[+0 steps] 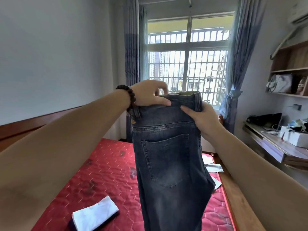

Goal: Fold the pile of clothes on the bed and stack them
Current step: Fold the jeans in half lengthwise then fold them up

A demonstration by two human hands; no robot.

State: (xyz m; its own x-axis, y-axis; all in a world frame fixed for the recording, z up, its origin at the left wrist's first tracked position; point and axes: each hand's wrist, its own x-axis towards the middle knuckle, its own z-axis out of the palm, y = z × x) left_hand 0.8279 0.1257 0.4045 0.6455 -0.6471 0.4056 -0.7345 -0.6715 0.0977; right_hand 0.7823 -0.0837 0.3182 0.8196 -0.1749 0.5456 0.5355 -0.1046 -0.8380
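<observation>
Above red mattress (pixel 108 172), both hands hold jeans (pixel 168 164) upright: left hand (pixel 150 94) and right hand (pixel 202 120) fingers clamp waistband.

A barred window (pixel 187 64) with blue curtains (pixel 131 47), a cluttered desk (pixel 273 144) (right side), and wall shelves (pixel 290 69).

Jeans (pixel 168 164) hang from my grip, blocking mid-bed. Open red mattress (pixel 106 172) to their left; folded white garment (pixel 95 214) lies near left. Pale clothes (pixel 214 168) crowd right edge.
</observation>
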